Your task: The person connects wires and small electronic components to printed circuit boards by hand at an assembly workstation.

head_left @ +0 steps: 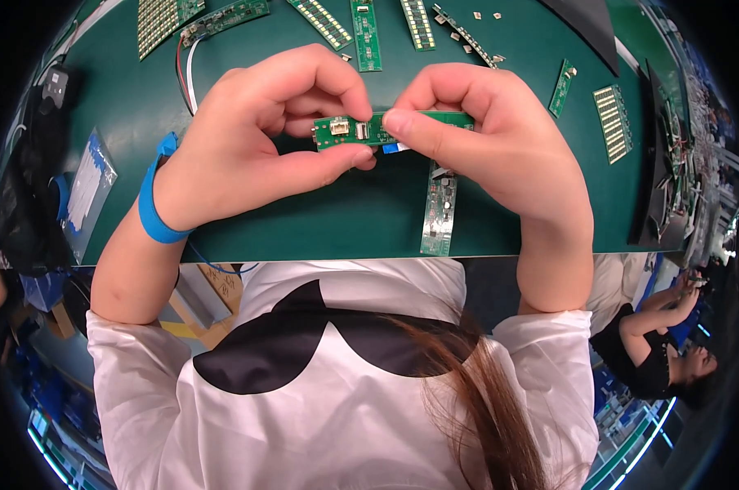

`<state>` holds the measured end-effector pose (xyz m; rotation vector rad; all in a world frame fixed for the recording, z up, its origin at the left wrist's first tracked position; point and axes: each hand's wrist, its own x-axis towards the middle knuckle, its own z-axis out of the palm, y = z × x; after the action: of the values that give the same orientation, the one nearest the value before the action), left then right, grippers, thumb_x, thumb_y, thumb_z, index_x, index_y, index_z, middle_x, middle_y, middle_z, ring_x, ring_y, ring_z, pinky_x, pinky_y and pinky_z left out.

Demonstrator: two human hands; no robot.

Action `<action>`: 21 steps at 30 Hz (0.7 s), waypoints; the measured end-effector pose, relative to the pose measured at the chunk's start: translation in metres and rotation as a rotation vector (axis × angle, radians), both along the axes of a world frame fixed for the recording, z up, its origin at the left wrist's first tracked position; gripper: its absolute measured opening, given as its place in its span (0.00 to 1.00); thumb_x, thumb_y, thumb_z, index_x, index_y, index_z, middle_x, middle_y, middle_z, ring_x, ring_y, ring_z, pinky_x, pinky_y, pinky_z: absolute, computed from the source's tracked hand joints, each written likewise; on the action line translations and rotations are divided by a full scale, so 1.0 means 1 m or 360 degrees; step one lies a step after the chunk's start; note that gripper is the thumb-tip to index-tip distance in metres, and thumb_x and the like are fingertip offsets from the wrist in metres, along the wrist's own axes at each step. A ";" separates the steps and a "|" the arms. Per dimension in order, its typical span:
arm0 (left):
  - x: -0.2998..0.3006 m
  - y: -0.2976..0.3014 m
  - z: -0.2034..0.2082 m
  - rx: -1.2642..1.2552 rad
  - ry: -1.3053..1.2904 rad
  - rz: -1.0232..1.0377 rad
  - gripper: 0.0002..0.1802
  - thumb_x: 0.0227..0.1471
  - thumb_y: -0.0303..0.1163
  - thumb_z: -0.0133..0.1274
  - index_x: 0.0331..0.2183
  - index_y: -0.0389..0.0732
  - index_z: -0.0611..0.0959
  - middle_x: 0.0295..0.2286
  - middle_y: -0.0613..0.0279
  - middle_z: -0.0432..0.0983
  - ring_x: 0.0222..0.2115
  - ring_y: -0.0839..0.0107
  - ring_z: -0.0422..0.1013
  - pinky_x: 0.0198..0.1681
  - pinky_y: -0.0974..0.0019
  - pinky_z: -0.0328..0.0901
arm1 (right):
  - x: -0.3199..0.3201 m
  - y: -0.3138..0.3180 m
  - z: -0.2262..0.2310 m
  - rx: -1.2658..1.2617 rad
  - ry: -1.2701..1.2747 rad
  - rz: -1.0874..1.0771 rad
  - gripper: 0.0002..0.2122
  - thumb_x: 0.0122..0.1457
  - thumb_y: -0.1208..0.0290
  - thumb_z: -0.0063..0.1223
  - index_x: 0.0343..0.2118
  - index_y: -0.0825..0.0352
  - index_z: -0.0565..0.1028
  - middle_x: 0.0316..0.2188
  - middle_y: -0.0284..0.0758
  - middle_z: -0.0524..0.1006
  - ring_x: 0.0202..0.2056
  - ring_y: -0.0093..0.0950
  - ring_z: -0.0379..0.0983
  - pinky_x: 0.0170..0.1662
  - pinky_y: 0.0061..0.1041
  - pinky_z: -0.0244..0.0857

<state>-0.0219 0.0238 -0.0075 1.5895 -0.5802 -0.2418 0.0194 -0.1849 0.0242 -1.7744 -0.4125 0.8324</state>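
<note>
A narrow green circuit board is held level between my two hands above the green table. My left hand, with a blue band at its wrist, pinches the board between thumb and fingers near a white socket. My right hand grips the other half, its thumb pressed on the board's face beside a small connector. A blue-and-white tab shows just below the right thumb; what it joins is hidden. Below my right hand, another strip board lies near the table's front edge.
Along the far side of the table lie several boards, including a green strip and a gridded panel. Red and white wires run left of my hand. A clear bag lies left. Another person is at far right.
</note>
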 end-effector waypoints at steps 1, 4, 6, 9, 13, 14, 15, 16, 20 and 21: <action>0.000 0.000 0.000 -0.0002 -0.0002 0.0001 0.14 0.43 0.13 0.53 0.35 0.32 0.69 0.32 0.60 0.70 0.36 0.67 0.73 0.35 0.73 0.70 | 0.000 0.001 0.001 -0.0011 -0.0085 0.0003 0.07 0.54 0.69 0.54 0.29 0.69 0.73 0.21 0.21 0.70 0.23 0.08 0.60 0.24 0.09 0.52; 0.002 0.000 0.000 -0.0179 0.0270 0.0238 0.13 0.45 0.14 0.51 0.35 0.32 0.69 0.31 0.53 0.74 0.32 0.66 0.75 0.36 0.72 0.70 | 0.008 -0.005 -0.004 -0.0206 -0.0391 -0.0260 0.09 0.56 0.67 0.51 0.30 0.69 0.73 0.21 0.21 0.68 0.23 0.09 0.59 0.25 0.09 0.52; 0.007 0.002 0.003 -0.0154 0.0347 0.0333 0.13 0.46 0.15 0.50 0.36 0.32 0.69 0.31 0.52 0.74 0.32 0.65 0.75 0.37 0.71 0.69 | 0.017 -0.011 -0.011 -0.0171 -0.0575 -0.0405 0.10 0.59 0.66 0.48 0.27 0.68 0.70 0.18 0.20 0.63 0.22 0.09 0.55 0.24 0.11 0.49; 0.010 0.005 0.005 -0.0125 0.0487 0.0452 0.13 0.47 0.17 0.50 0.37 0.32 0.69 0.32 0.52 0.75 0.32 0.65 0.75 0.38 0.71 0.69 | 0.021 -0.017 -0.010 -0.0208 -0.0687 -0.0378 0.12 0.57 0.65 0.49 0.23 0.69 0.69 0.15 0.25 0.63 0.19 0.13 0.55 0.21 0.17 0.49; 0.006 0.003 0.004 -0.0237 0.0732 0.0372 0.13 0.47 0.20 0.51 0.38 0.33 0.69 0.31 0.53 0.75 0.32 0.67 0.75 0.38 0.72 0.68 | 0.007 -0.007 -0.002 -0.0156 -0.0766 -0.0286 0.13 0.56 0.66 0.50 0.21 0.71 0.68 0.13 0.32 0.63 0.17 0.20 0.56 0.20 0.24 0.51; 0.004 0.003 0.004 -0.0289 0.0766 0.0379 0.14 0.47 0.21 0.51 0.38 0.33 0.69 0.31 0.53 0.76 0.31 0.68 0.75 0.36 0.74 0.68 | 0.003 -0.005 -0.004 -0.0082 -0.0832 -0.0252 0.11 0.60 0.68 0.45 0.22 0.67 0.65 0.17 0.20 0.57 0.21 0.11 0.49 0.22 0.12 0.44; 0.003 0.002 0.006 -0.0290 0.0765 0.0376 0.14 0.47 0.21 0.51 0.38 0.33 0.69 0.31 0.53 0.76 0.31 0.68 0.75 0.36 0.74 0.68 | 0.001 -0.004 -0.002 -0.0083 -0.0833 -0.0254 0.11 0.60 0.68 0.45 0.22 0.67 0.65 0.17 0.20 0.57 0.21 0.11 0.49 0.22 0.12 0.44; 0.002 0.002 0.010 -0.0191 0.0769 0.0405 0.14 0.47 0.21 0.51 0.38 0.34 0.70 0.32 0.53 0.76 0.29 0.70 0.74 0.33 0.76 0.67 | 0.000 -0.004 -0.001 -0.0049 -0.0816 -0.0287 0.11 0.60 0.69 0.45 0.22 0.67 0.66 0.17 0.20 0.58 0.21 0.11 0.50 0.22 0.12 0.45; -0.002 0.003 0.017 -0.0077 0.0720 0.0477 0.14 0.47 0.22 0.53 0.38 0.35 0.71 0.32 0.57 0.77 0.25 0.75 0.74 0.25 0.81 0.63 | -0.003 -0.004 0.001 -0.0015 -0.0802 -0.0383 0.10 0.59 0.70 0.46 0.23 0.68 0.67 0.17 0.20 0.61 0.21 0.10 0.52 0.22 0.11 0.46; -0.004 0.003 0.018 -0.0076 0.0720 0.0478 0.14 0.47 0.22 0.53 0.38 0.35 0.71 0.32 0.57 0.77 0.25 0.75 0.74 0.25 0.81 0.63 | -0.004 -0.003 0.001 -0.0013 -0.0801 -0.0382 0.10 0.59 0.70 0.46 0.23 0.68 0.67 0.17 0.20 0.61 0.21 0.10 0.52 0.22 0.11 0.46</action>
<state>-0.0256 0.0264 0.0101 1.4893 0.0038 -0.3447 0.0158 -0.1877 0.0250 -1.9883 -0.5072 0.2117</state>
